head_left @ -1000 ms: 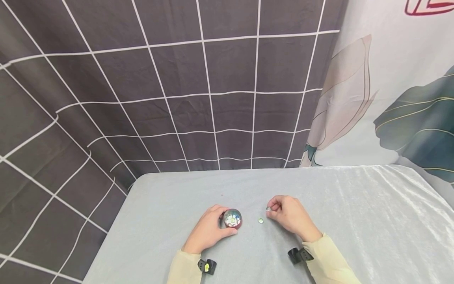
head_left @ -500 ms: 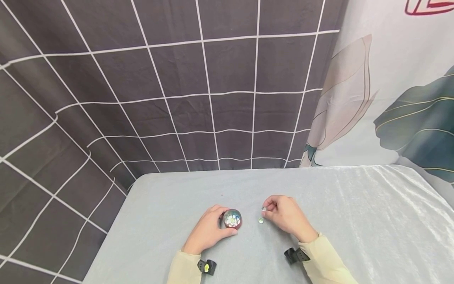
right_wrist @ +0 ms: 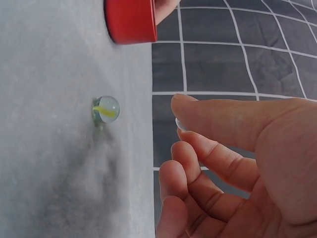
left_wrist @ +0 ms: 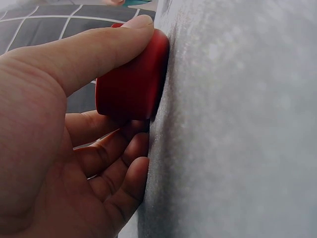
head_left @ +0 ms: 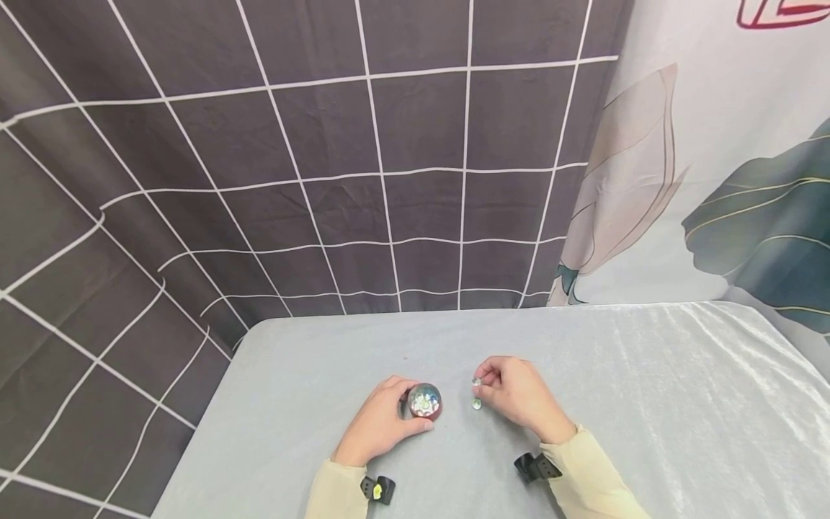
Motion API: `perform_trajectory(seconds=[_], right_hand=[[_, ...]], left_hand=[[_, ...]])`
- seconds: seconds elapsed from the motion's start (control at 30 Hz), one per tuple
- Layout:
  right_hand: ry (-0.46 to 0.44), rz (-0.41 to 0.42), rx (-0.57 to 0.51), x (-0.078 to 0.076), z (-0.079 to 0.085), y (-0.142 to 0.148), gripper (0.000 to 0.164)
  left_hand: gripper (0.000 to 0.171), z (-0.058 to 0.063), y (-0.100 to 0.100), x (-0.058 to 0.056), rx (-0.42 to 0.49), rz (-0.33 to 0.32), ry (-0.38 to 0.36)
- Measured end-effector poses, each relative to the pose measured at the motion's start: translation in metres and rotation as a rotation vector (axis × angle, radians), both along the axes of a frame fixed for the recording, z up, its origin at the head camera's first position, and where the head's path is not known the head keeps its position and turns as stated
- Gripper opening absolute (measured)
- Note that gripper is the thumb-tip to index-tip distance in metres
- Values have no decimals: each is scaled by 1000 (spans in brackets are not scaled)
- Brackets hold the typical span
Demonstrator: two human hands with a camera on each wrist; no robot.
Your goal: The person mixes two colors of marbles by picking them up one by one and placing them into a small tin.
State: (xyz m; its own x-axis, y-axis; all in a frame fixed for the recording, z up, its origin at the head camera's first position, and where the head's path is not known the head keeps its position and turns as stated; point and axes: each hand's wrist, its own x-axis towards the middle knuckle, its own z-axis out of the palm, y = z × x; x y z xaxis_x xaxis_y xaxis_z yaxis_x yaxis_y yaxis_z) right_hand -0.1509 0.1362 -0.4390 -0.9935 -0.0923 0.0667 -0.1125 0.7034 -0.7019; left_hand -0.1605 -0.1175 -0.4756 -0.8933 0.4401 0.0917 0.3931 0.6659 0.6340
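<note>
On the table, my left hand (head_left: 379, 422) grips a small round red tin (head_left: 434, 414) from its left side. Several shiny marbles (head_left: 424, 405) show inside it from above. The left wrist view has the thumb on the near side of the tin's red wall (left_wrist: 131, 84), with its base against the cloth. Between thumb and index finger, my right hand (head_left: 519, 395) pinches a clear marble (right_wrist: 180, 124), mostly hidden by the thumb in the right wrist view. Another clear marble (right_wrist: 106, 110) with a yellow-green swirl lies on the cloth just below that hand, right of the tin.
A pale grey velvety cloth (head_left: 648, 404) covers the table. Behind it hangs a dark curtain (head_left: 421, 202) with a white grid, and at the right a pale curtain (head_left: 635, 216) with leaf prints. Each wrist carries a black camera (head_left: 382, 490).
My right hand has moved left with its pinched marble, to just behind the marble on the cloth in the head view. The left hand and the tin have stayed in place.
</note>
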Motion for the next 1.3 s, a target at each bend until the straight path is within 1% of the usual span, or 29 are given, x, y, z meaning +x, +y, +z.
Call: perform_trajectory(seconds=[0.3,0.53,0.8,1.3], right_hand=[[21,14,-9,-1,0,-7,13],[15,35,-29,-1,1,-13,12],[17,37,-27,-1,1,-17,13],[30,69,-7,0,2,-28,13]], left_hand=[[57,-1,1,0,6,-1,8],[56,-2,1,-2,3,1,6],[57,-2,0,-1,3,0,6],[57,-1,1,-1,2,2,-1]])
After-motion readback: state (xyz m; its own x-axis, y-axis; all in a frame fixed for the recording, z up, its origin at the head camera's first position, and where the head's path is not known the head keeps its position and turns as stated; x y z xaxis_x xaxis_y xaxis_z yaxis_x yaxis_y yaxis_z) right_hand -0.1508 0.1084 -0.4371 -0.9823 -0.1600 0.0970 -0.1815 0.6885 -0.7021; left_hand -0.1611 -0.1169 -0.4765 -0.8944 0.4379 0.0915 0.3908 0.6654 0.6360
